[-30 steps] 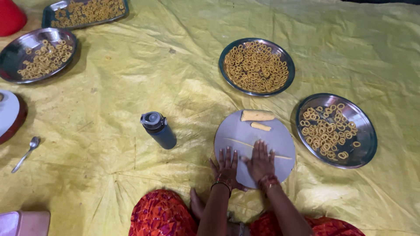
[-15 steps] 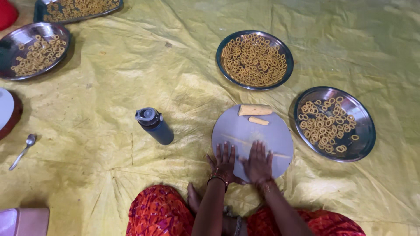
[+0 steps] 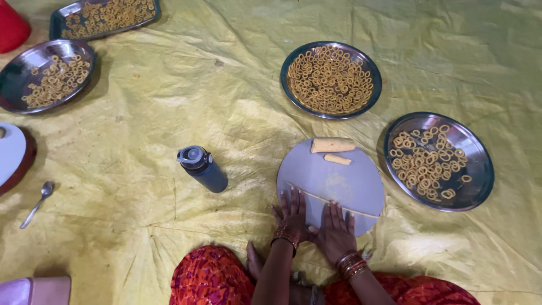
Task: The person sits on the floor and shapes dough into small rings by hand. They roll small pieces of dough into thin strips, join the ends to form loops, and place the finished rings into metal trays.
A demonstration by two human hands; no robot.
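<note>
A round grey board [image 3: 339, 178] lies on the yellow sheet in front of me. My left hand [image 3: 292, 212] and my right hand [image 3: 335, 226] rest flat on its near edge, fingers spread, palms down on a thin rope of dough [image 3: 330, 199] that runs slantwise across the board. A thick log of dough [image 3: 332, 145] and a small piece of dough [image 3: 337, 159] lie at the board's far edge. Both wrists wear bangles.
Steel plates of small dough rings sit at the right [image 3: 477, 164] and far centre [image 3: 372, 70]; another plate [image 3: 22, 73] and a tray [image 3: 56, 22] lie far left. A dark bottle [image 3: 203, 168] lies left of the board. A spoon [image 3: 36, 203] rests at left.
Both hands have slid a little toward me on the board, and the dough rope now shows beyond the fingertips. The camera view has shifted slightly.
</note>
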